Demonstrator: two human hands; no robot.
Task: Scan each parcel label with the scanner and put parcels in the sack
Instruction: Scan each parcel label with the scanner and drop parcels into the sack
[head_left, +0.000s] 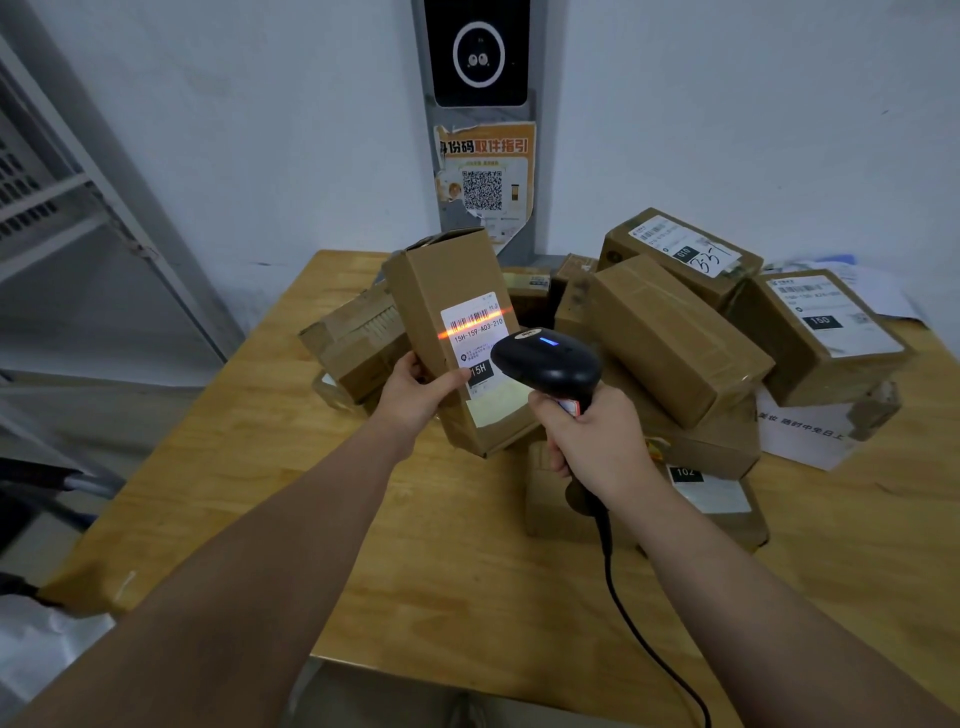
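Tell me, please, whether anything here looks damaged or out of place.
The orange QR-code poster on the grey wall post looks torn and peeling at its edges. The brown cardboard parcels lie heaped askew on the wooden table.

The brown parcel (441, 291) bears a white label (480, 343) with black barcode stripes, crossed by an orange line (470, 326). The scanner (545, 364) is black with a blue light (549, 341); the table (457, 571) shows yellowish wood grain.
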